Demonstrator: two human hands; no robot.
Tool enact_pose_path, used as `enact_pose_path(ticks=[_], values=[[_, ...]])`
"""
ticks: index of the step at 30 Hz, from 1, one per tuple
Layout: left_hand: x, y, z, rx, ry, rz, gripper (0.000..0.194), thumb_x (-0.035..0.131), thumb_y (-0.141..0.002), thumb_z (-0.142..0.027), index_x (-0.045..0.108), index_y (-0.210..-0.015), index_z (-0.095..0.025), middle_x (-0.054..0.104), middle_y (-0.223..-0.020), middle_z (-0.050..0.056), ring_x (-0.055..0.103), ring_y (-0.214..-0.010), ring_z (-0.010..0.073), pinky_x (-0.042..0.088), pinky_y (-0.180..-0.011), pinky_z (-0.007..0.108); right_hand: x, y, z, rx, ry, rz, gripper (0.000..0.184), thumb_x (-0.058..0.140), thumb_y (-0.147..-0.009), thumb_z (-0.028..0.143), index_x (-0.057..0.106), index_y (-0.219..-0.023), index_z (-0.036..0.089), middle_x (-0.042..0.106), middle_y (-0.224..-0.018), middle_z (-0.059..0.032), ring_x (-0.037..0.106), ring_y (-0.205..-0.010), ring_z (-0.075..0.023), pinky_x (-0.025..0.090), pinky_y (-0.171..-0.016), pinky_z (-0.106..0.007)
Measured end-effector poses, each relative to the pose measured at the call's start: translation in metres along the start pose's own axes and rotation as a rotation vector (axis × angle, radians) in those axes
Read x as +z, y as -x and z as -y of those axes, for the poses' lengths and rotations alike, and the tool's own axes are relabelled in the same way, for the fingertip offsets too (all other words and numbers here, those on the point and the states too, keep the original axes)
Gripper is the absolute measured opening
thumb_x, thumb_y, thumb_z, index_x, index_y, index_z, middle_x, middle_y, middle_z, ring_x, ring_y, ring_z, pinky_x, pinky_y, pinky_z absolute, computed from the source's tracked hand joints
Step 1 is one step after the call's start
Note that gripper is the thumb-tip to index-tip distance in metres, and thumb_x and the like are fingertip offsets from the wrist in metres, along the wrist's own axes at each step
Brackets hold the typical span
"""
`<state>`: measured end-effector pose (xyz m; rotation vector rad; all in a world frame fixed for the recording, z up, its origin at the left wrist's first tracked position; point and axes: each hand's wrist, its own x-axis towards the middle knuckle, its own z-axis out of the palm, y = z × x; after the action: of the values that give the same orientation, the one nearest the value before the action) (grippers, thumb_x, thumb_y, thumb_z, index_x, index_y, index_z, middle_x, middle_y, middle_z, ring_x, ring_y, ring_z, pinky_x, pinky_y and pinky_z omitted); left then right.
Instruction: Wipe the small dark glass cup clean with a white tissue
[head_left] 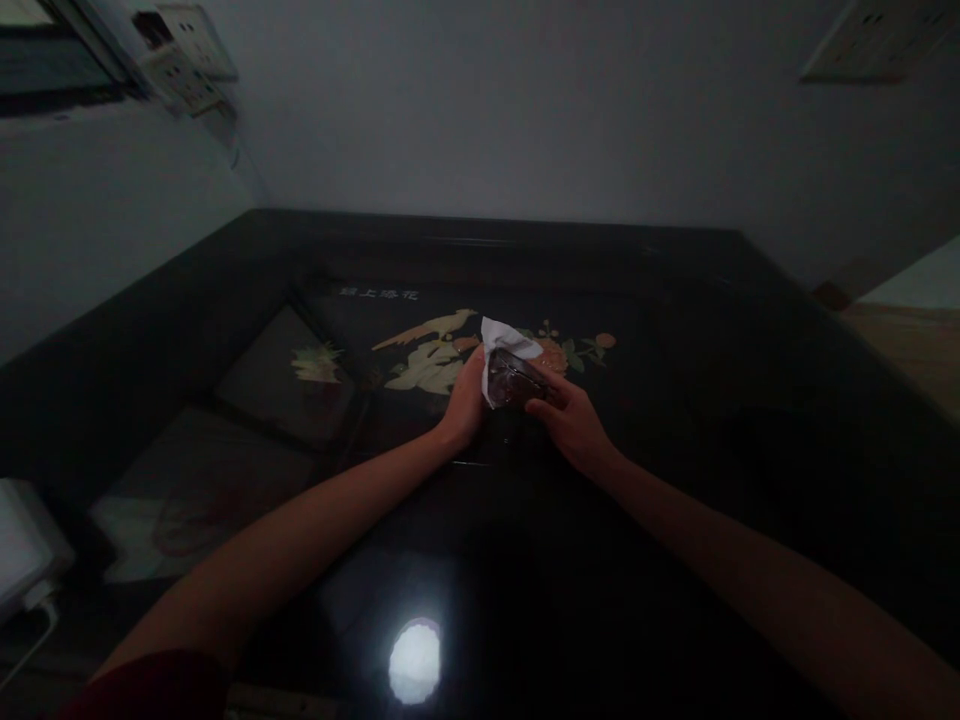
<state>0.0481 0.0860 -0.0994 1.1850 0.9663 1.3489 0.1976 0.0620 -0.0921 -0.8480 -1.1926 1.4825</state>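
Out over the middle of a glossy black tabletop [570,500], my two hands meet around a small, dark, shiny object [514,385]. It looks rounded with a flat rim, perhaps glass or clear plastic; its kind cannot be made out in the dim light. My right hand [570,420] grips its right side between thumb and fingers. A crumpled white tissue [514,338] covers its far and left sides. My left hand [466,400] is closed on that tissue and presses it against the object, with most of its fingers hidden behind.
A bird-and-flower picture [427,365] decorates the tabletop beneath my hands. At the left edge is a white box [26,545] with a cable. Wall sockets [180,75] are at upper left, another socket plate [870,40] at upper right. A round lamp reflection shines near the front.
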Motion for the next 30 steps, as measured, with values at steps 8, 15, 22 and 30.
enact_pose_path(ticks=[8, 15, 22, 30], values=[[0.005, 0.013, -0.022, 0.246, -0.203, -0.025, 0.042, 0.032, -0.092, -0.049, 0.057, -0.107, -0.019, 0.061, -0.113, 0.009, 0.055, -0.106, 0.0218, 0.039, -0.098, 0.038, 0.004, 0.002, 0.005, 0.006, -0.047, 0.039, 0.057, 0.077, -0.068, 0.034, 0.059, -0.122, 0.024, 0.064, -0.122, -0.0043, 0.056, -0.115, -0.0245, 0.039, -0.104, -0.043], [0.006, 0.019, -0.035, 0.623, -0.482, 0.148, 0.039, 0.037, -0.092, -0.044, 0.052, -0.118, -0.02, 0.051, -0.13, 0.012, 0.043, -0.124, 0.023, 0.03, -0.107, 0.041, 0.003, 0.001, 0.003, 0.015, -0.053, 0.005, 0.056, 0.077, -0.066, 0.034, 0.06, -0.119, 0.026, 0.066, -0.12, -0.0029, 0.057, -0.115, -0.0249, 0.041, -0.102, -0.043], [0.003, 0.006, -0.023, 0.286, -0.25, 0.016, 0.047, 0.034, -0.089, -0.057, 0.057, -0.108, -0.021, 0.062, -0.111, 0.008, 0.056, -0.103, 0.0218, 0.042, -0.095, 0.038, 0.002, -0.001, 0.0, 0.016, -0.051, -0.004, 0.055, 0.078, -0.065, 0.035, 0.062, -0.116, 0.025, 0.067, -0.118, -0.0033, 0.058, -0.113, -0.0249, 0.043, -0.101, -0.043], [0.006, 0.008, -0.021, 0.257, -0.258, -0.06, 0.047, 0.029, -0.091, -0.056, 0.059, -0.103, -0.022, 0.063, -0.102, 0.007, 0.057, -0.096, 0.0213, 0.044, -0.091, 0.037, 0.003, -0.001, 0.003, 0.021, -0.026, -0.004, 0.053, 0.078, -0.066, 0.038, 0.063, -0.115, 0.026, 0.065, -0.121, -0.0042, 0.056, -0.116, -0.0254, 0.045, -0.098, -0.042]])
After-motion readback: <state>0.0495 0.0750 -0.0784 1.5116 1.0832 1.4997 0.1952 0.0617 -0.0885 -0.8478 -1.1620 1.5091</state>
